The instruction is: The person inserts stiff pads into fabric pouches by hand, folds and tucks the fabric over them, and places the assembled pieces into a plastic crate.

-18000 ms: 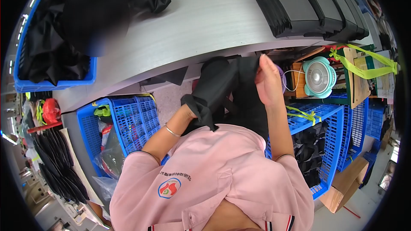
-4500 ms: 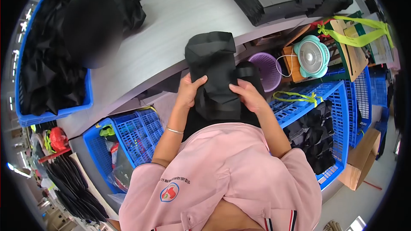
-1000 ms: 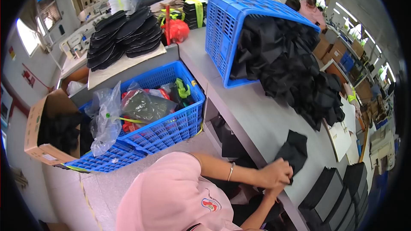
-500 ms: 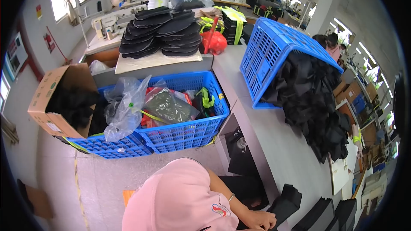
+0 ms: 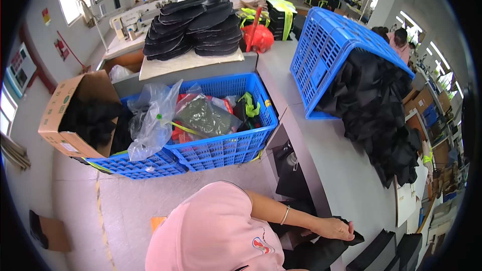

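My left hand (image 5: 335, 229), with a bracelet on its wrist, is closed on a black fabric piece (image 5: 321, 252) at the table's near edge, lower right of the view. Part of the fabric sticks out past my fingers over the table. My right hand is hidden behind the fabric and my left arm, or lies below the frame. Farther up the table (image 5: 341, 170), a heap of black fabric (image 5: 376, 115) spills from a tipped blue crate (image 5: 321, 55). Dark folded stacks (image 5: 374, 253) lie at the lower right.
Blue crates (image 5: 226, 145) with bagged items stand on the floor at the left of the table, beside a cardboard box (image 5: 80, 115). Black cut pieces (image 5: 193, 30) are stacked behind them. A red bag (image 5: 258, 37) sits near the tipped crate. People in pink (image 5: 400, 45) are far back.
The view has swung from the lap toward the crates at the left. My left hand and the black fabric have shifted slightly up and right in the view over the last half second.
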A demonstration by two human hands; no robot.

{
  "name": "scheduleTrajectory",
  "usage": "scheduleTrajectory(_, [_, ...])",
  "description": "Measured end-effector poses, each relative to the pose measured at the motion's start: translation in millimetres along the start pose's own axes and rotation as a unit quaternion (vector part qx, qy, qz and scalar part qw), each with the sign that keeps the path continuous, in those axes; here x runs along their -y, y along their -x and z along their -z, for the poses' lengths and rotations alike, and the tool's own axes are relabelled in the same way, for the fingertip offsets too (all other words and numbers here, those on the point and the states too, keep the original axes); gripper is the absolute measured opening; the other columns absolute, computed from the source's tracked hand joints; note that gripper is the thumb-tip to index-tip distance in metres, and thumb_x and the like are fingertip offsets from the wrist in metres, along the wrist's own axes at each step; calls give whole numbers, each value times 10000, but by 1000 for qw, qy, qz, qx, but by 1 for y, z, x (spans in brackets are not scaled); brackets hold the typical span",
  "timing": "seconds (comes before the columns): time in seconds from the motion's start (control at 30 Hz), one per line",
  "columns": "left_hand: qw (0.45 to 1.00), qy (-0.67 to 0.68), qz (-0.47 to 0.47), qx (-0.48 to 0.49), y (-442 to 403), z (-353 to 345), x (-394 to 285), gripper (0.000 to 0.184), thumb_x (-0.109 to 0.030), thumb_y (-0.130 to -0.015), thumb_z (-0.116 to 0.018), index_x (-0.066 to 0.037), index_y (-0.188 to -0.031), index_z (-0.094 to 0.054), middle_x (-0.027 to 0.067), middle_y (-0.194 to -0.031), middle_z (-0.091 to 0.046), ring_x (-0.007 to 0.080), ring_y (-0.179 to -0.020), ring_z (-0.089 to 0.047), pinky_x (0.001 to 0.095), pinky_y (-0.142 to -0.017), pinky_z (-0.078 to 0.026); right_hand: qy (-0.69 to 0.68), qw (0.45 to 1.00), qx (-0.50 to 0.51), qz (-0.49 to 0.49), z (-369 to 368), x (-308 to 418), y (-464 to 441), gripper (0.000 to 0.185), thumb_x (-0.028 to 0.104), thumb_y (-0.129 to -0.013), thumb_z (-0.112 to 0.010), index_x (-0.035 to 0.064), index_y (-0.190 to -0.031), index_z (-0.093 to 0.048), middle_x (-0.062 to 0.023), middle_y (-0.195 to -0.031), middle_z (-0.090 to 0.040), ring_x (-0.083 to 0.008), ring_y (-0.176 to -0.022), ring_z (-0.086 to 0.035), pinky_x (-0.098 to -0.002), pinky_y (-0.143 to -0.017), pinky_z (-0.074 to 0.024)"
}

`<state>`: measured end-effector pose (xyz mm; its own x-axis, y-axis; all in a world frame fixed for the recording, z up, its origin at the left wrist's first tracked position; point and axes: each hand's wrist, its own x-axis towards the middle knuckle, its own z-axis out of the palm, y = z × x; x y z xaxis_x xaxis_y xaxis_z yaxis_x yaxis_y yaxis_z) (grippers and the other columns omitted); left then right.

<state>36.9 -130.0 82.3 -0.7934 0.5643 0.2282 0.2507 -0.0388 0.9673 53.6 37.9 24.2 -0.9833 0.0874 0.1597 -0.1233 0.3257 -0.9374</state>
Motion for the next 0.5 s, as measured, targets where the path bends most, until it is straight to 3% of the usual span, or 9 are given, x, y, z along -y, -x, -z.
scheduleTrajectory(0.07, [995, -9, -70, -64, -1, -14, 19, 652, -493, -951, -565, -119, -1467, -429, 220, -1404, -419, 337, -1308, -417, 405, -1056, -360, -2, 1000, -8, -13, 7, -3, 1, 348, 177, -969, -520, -70, -1210, -562, -164, -1191, -588, -259, -1102, -559, -368, -942, -446])
scheduleTrajectory(0.17, [949, -171, -135, -226, 7, -38, 23, 912, -506, -827, -701, -115, -1540, -287, 237, -1525, -238, 400, -1360, -292, 453, -1125, -271, -10, 999, -20, -27, 15, -7, 2, 348, 177, -972, -517, -72, -1210, -562, -159, -1190, -587, -251, -1100, -556, -364, -945, -442])
scheduleTrajectory(0.2, [952, -180, -163, -186, 8, -44, 32, 1069, -523, -703, -779, -100, -1543, -270, 270, -1527, -223, 455, -1345, -278, 518, -1119, -247, -12, 999, -24, -29, 17, -8, 2, 348, 177, -973, -516, -73, -1210, -562, -157, -1190, -586, -249, -1099, -555, -363, -946, -441])
scheduleTrajectory(0.3, [952, -152, -256, -67, 23, -81, 49, 1101, -534, -616, -820, -76, -1487, -327, 258, -1464, -290, 445, -1292, -339, 544, -1063, -277, -15, 999, -28, -39, 22, -11, 5, 348, 178, -976, -513, -75, -1210, -562, -152, -1189, -585, -242, -1096, -553, -359, -949, -437])
scheduleTrajectory(0.33, [941, -161, -281, -96, 26, -88, 49, 783, -449, -665, -812, -38, -1270, -532, 203, -1336, -455, 389, -1208, -441, 490, -1002, -351, -18, 999, -28, -42, 22, -11, 7, 348, 178, -977, -512, -76, -1210, -562, -151, -1188, -585, -239, -1095, -552, -357, -950, -436])
scheduleTrajectory(0.43, [953, -106, -265, -104, 6, -100, 84, 413, -339, -744, -775, -25, -965, -622, 105, -1117, -590, 312, -1075, -533, 418, -909, -417, -30, 998, -26, -51, 15, -14, 7, 349, 178, -980, -510, -78, -1210, -562, -146, -1187, -583, -232, -1093, -549, -353, -953, -432])
scheduleTrajectory(0.47, [943, -89, -262, -183, 6, -96, 72, 236, -217, -855, -696, -17, -791, -589, 55, -876, -602, 199, -875, -571, 344, -796, -444, -36, 998, -26, -53, 13, -14, 6, 349, 178, -981, -509, -79, -1210, -562, -144, -1187, -583, -229, -1092, -548, -352, -954, -431])
scheduleTrajectory(0.5, [971, 0, -190, -148, 8, -87, 62, 231, -214, -882, -668, -13, -806, -585, 58, -847, -591, 179, -836, -558, 335, -779, -445, -40, 998, -25, -52, 10, -14, 5, 349, 179, -982, -508, -80, -1210, -562, -143, -1187, -583, -227, -1091, -548, -351, -956, -430])
